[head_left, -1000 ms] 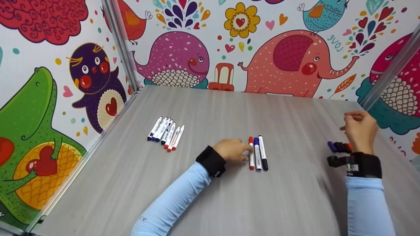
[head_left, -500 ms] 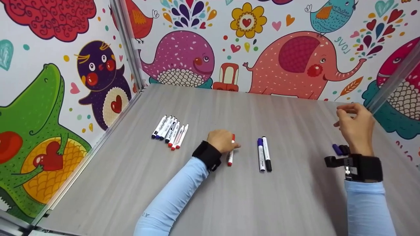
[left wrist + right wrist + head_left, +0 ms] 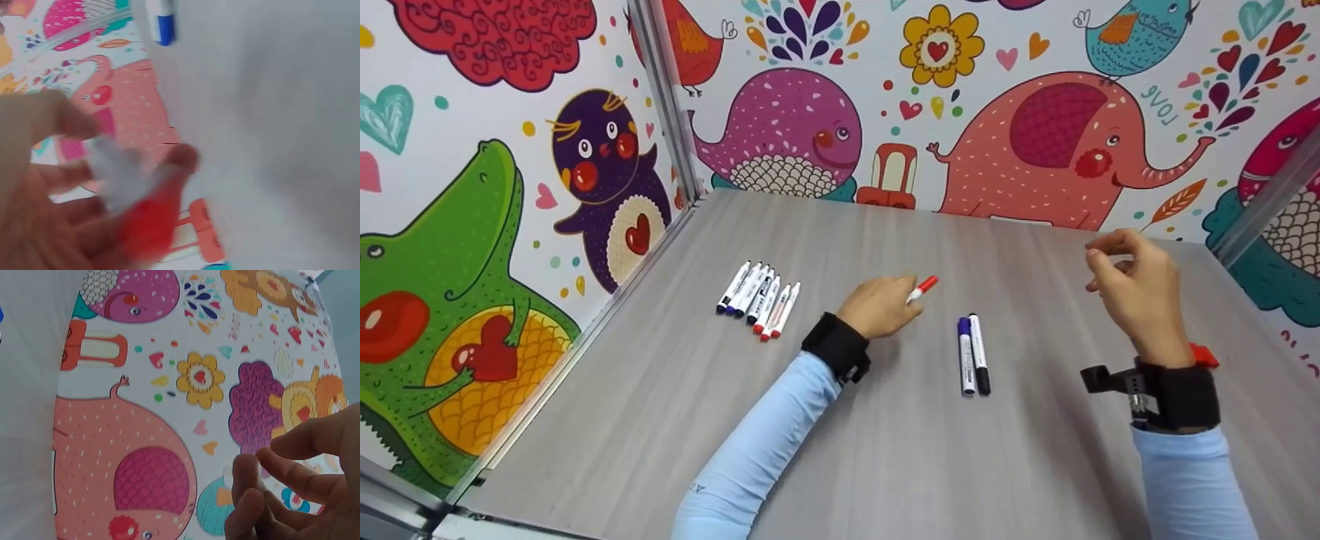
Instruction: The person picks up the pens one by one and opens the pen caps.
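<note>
In the head view my left hand (image 3: 879, 306) pinches a white marker with a red cap (image 3: 928, 285), whose capped end points up and to the right. The left wrist view shows this marker (image 3: 147, 222) as a red and white blur between thumb and fingers. My right hand (image 3: 1144, 292) is raised at the right of the table, fingers loosely bent. Nothing shows between its thumb and fingertips (image 3: 246, 467) in the right wrist view. Between the hands lie two markers side by side, one with a blue cap (image 3: 966, 356) and one with a black end (image 3: 982, 375).
Several white uncapped markers (image 3: 759, 300) lie in a row on the left of the grey table (image 3: 847, 465). Behind my right wrist a red cap (image 3: 1204, 355) peeks out, with other caps hidden there. Patterned walls (image 3: 780, 135) border the back and left sides.
My left hand has taken the red-capped marker from beside the other two, moved it left, then lifted and tilted it. My right hand has shifted left, over the dark caps.
</note>
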